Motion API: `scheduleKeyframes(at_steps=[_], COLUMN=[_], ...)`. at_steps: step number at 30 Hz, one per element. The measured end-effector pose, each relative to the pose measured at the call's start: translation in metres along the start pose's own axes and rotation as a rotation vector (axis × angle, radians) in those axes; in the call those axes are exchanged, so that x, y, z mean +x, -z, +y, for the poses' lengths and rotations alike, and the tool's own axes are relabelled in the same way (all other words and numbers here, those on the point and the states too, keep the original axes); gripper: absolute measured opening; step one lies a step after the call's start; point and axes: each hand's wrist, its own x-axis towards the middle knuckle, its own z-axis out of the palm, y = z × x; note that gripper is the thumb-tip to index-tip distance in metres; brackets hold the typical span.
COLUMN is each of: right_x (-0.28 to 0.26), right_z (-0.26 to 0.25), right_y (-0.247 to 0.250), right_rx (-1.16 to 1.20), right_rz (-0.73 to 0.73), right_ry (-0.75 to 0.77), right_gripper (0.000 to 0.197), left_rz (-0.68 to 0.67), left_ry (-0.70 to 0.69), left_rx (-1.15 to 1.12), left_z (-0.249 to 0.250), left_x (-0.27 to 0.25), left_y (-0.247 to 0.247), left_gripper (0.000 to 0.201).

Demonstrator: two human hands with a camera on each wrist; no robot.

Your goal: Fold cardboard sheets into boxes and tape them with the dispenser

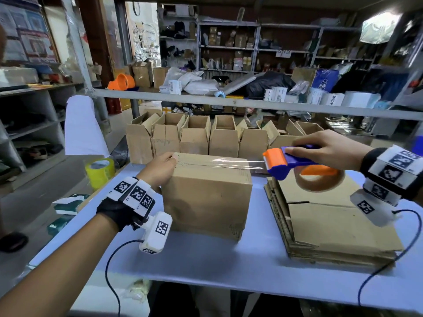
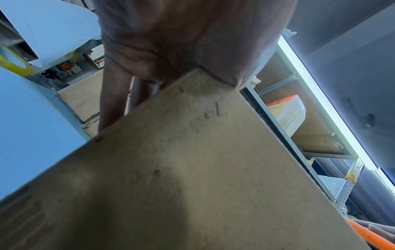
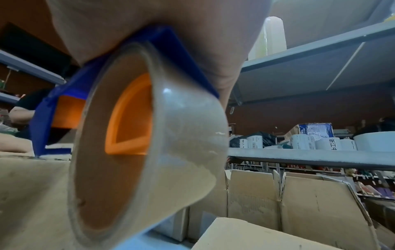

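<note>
On the pale blue table [image 1: 206,259], near its middle, stands a closed brown cardboard box [image 1: 206,193], flaps shut on top. Left hand [image 1: 160,167] grips the box's upper left edge: thumb on the top face, fingers [image 2: 111,101] down the left side, as the left wrist view confirms. Right hand [image 1: 325,147] is clasped over the blue handle of a blue-and-orange plastic tape dispenser [image 1: 288,163], held just off the box's upper right corner. A strip of clear tape [image 1: 231,162] runs along the top seam from near the left thumb, passes the right edge and spans a short open gap to the dispenser's orange head. The dispenser's roll of clear tape [image 3: 136,152], on an orange hub, hangs below the handle, above a stack of flattened cardboard sheets [image 1: 332,225] lying to the right of the box. Behind the box, along the table's far edge, a row of open-topped cardboard boxes [image 1: 194,136] stands upright. A yellow tape roll [image 1: 99,170] sits near the table's left edge.
</note>
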Motion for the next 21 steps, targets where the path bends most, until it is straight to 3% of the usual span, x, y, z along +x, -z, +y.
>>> scheduleKeyframes(at_steps=[6, 10, 14, 21], right_x=[-0.011, -0.016, -0.021, -0.030], right_z=[0.005, 0.005, 0.004, 0.004], right_y=[-0.002, -0.005, -0.004, -0.006], right_rx=[0.041, 0.034, 0.059, 0.061], right_rz=[-0.007, -0.025, -0.020, -0.023], right_ry=[-0.012, -0.030, -0.032, -0.017], right_gripper=[0.049, 0.049, 0.055, 0.043], left_rz=[0.049, 0.049, 0.043, 0.047], left_ry=[-0.058, -0.052, -0.073, -0.078], left_rx=[0.034, 0.010, 0.030, 0.080], left_z=[-0.002, -0.002, 0.001, 0.005], left_x=[0.002, 0.001, -0.003, -0.008], left_y=[-0.002, -0.003, -0.003, -0.004], left_gripper=[0.033, 0.023, 0.034, 0.038])
